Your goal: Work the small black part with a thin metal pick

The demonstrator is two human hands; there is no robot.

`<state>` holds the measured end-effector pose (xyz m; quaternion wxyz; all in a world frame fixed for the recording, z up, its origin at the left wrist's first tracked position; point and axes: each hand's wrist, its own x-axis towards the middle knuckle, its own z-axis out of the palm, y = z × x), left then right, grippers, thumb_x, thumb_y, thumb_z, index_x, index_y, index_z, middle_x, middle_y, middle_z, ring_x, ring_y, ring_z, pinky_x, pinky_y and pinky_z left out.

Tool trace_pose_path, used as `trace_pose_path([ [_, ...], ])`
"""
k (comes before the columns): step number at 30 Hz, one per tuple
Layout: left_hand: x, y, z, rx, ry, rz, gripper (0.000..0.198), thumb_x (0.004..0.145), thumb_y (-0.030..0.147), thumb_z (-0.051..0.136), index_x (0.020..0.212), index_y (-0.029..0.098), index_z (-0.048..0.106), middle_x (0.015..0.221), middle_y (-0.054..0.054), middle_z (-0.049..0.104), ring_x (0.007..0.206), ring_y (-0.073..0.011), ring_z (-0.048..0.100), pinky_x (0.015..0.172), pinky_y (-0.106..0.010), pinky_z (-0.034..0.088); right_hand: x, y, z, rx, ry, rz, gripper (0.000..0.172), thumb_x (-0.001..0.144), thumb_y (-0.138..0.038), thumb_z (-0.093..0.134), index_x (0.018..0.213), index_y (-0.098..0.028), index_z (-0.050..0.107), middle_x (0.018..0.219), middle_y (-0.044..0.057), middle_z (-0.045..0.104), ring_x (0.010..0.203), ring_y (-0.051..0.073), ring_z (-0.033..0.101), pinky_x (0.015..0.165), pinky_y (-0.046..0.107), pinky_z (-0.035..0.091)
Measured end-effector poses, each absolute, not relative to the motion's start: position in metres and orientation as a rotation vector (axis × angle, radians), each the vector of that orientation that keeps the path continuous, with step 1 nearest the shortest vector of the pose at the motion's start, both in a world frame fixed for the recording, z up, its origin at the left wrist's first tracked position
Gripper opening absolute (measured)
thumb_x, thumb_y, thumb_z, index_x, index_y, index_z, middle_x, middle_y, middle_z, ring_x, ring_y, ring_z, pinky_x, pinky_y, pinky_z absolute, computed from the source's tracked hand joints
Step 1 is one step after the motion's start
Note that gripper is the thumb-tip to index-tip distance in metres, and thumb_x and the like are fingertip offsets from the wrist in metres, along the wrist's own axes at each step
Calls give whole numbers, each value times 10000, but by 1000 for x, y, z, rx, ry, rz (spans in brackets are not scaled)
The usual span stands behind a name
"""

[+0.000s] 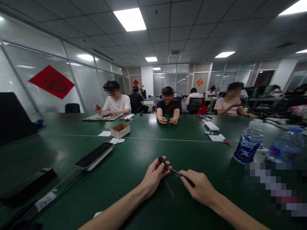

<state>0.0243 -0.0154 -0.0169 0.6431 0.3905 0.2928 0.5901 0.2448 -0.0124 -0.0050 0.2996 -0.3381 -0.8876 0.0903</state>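
My left hand (153, 177) is closed around a small black part (163, 162) held just above the green table (134, 166). My right hand (200, 187) grips a thin dark-handled tool (178, 174), likely a small screwdriver, whose metal tip points left and meets the black part. Both hands are close together near the table's front middle.
A phone (94, 156) lies to the left, with a small cardboard box (120, 130) and papers beyond it. Two water bottles (248, 142) stand at the right. Black cases (26, 185) and a cable lie at the near left. Three people sit at the far side.
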Motion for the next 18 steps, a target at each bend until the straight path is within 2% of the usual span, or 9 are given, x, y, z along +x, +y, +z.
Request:
trace_pose_path([
  [6, 25, -14, -19, 911, 647, 1366, 364, 866, 308, 570, 1190, 157, 503, 1151, -143, 561, 1034, -251, 581, 995, -424, 394, 246, -11, -8, -913, -2363, 220, 268, 939, -281, 439, 1156, -198, 573, 855, 49, 610, 682, 141, 575, 636, 255, 457],
  [18, 26, -19, -13, 996, 691, 1354, 389, 861, 331, 575, 1209, 166, 516, 1197, -143, 543, 1058, -260, 573, 956, -405, 422, 245, -11, -6, -886, -2411, 184, 308, 953, -303, 435, 1227, -210, 541, 870, 48, 596, 659, 125, 551, 579, 231, 432],
])
